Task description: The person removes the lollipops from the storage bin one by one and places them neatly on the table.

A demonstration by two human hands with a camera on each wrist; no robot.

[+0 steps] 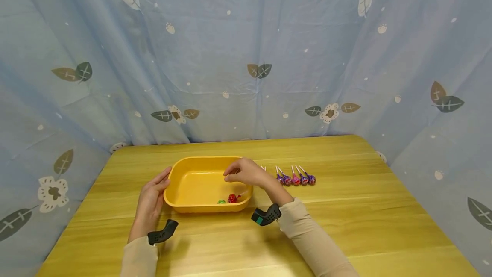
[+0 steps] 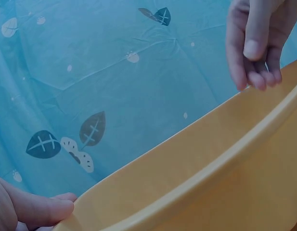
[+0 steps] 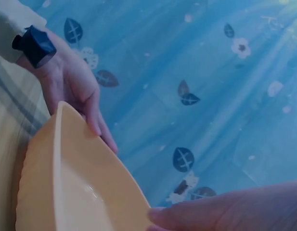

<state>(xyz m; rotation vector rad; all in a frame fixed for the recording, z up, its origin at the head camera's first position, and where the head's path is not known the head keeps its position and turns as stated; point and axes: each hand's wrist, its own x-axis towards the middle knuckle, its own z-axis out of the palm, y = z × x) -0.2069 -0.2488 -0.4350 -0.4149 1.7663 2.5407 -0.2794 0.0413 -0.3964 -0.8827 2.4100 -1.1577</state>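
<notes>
A yellow plastic basin (image 1: 203, 209) sits on the table. My left hand (image 1: 150, 198) grips its left end, the thumb and fingers at the rim in the left wrist view. Above the basin's right end is my right hand (image 1: 247, 172), its fingers hanging loosely bent with nothing seen between them in the left wrist view (image 2: 258, 43). Inside the basin, near the front right corner, lie a red-wrapped lollipop (image 1: 232, 198) and a green one (image 1: 221, 201), the latter partly hidden by the front wall.
To the basin's right, several lollipops lie in a row, sticks pointing away: purple-wrapped ones (image 1: 312, 180) and a pink one (image 1: 295, 181). My right hand and wrist cover part of the row. A blue patterned curtain (image 1: 230, 54) hangs behind the wooden table (image 1: 369, 213).
</notes>
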